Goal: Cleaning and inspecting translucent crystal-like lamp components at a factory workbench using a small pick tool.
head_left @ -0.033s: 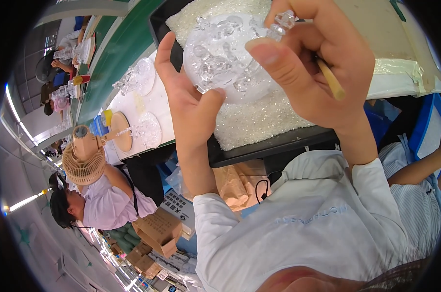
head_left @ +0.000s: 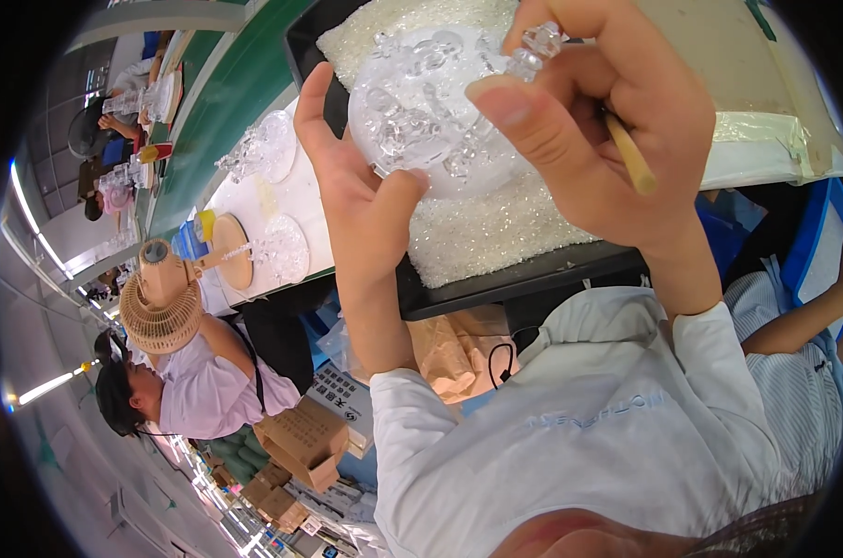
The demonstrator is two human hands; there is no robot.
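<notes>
A clear round disc [head_left: 482,177] carrying several small transparent figures [head_left: 412,130] rests over a bed of glassy white granules [head_left: 496,232] in a black tray [head_left: 533,279]. My left hand [head_left: 361,205] grips the disc's left rim, its thumb on top and one finger stretched upward. Above the disc's right side, my right hand [head_left: 617,130] pinches a small clear faceted figure [head_left: 536,48] between thumb and forefinger. A thin wooden stick [head_left: 633,156] is tucked in the same hand, its blunt end pointing toward me. My right hand hides part of the disc.
To the left, a white table [head_left: 263,200] holds two more clear discs with figures [head_left: 280,249] and a round wooden board [head_left: 232,251]. A beige fan [head_left: 161,312] stands near a seated co-worker [head_left: 207,395]. Another person's forearm [head_left: 798,321] shows at the right. Cardboard boxes [head_left: 300,439] stand below.
My right hand, with the clear figure and the stick, has shifted very slightly left. My left hand keeps nearly the same place on the disc.
</notes>
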